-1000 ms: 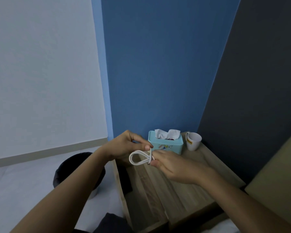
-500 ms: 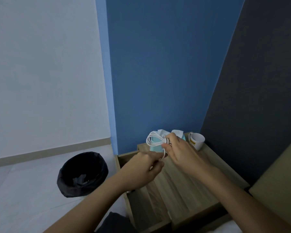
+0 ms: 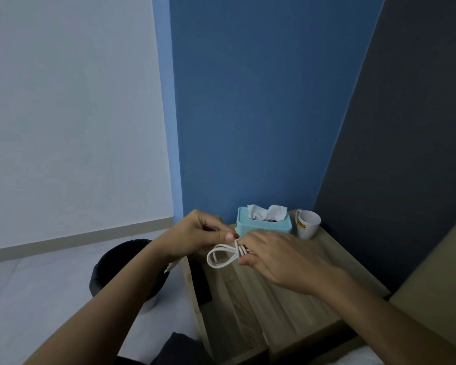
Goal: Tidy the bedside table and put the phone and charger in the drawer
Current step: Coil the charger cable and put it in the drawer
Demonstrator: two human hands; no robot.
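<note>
Both hands meet low in the center of the frame, just above the bedside table, and the white charger cable is bunched between them. The right hand has its fingers curled around the gathered strands, pinning the loops together so they cannot spring apart, while a loop hangs out to the left of its grip. The left hand is nearly closed, thumb and forefinger pinched at the neck of the bundle, seemingly guiding a strand around it; a short white piece shows under the left wrist, probably the cable's tail or plug, though it is too small to be sure. This looks like coiling, keeping the cable compact so it fits the drawer, which stands pulled out at lower center with something dark lying inside, possibly the phone, but I cannot tell. At the back of the tabletop, right of center, sit 1 teal tissue box and 1 white mug, close beside each other against the blue wall. A black bin stands on the floor at lower left, partly behind the left forearm.
</note>
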